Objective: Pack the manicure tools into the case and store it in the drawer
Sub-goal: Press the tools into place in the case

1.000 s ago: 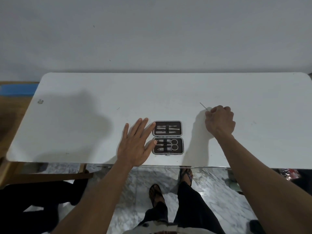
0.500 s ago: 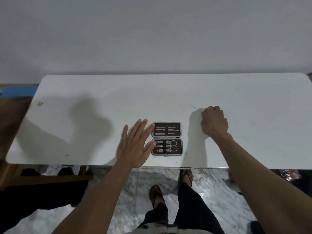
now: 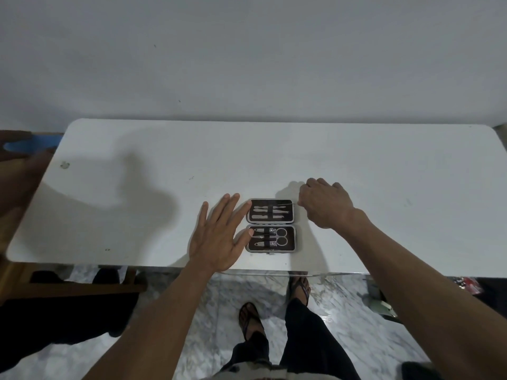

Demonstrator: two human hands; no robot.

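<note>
A small dark manicure case (image 3: 271,225) lies open flat on the white table (image 3: 137,204), near its front edge. Several metal tools sit in both halves, with scissors (image 3: 281,236) in the near half. My left hand (image 3: 219,237) lies flat and spread on the table, fingertips touching the case's left side. My right hand (image 3: 325,204) is closed at the case's upper right corner, pinching a thin metal pick (image 3: 285,204) whose tip reaches over the far half.
A wooden piece of furniture (image 3: 19,193) with a blue item (image 3: 30,145) stands left of the table. A grey wall rises behind. My legs and sandalled feet (image 3: 251,319) show below the table edge on marble floor.
My right hand has moved left and nearer with the thin pick, from the bare table top to the case's upper right corner. The left hand stayed in place.
</note>
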